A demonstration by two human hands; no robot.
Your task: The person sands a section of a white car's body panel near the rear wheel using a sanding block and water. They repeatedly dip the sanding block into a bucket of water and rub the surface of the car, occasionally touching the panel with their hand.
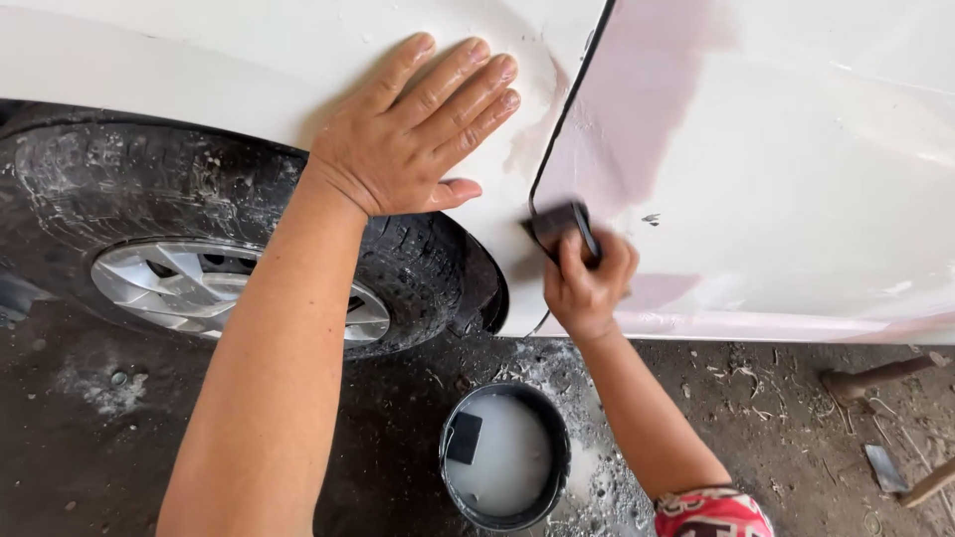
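Gripping a dark sanding block (563, 227), the right hand (587, 283) is pressing it against the white car panel (776, 169) at the door seam. The left hand (413, 129) is lying flat and open on the fender (199, 60), up-left of the block and farther from it.

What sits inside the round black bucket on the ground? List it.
The round black bucket holds cloudy whitish water with a dark square pad lying at the surface by the left wall. The murky water hides anything beneath.
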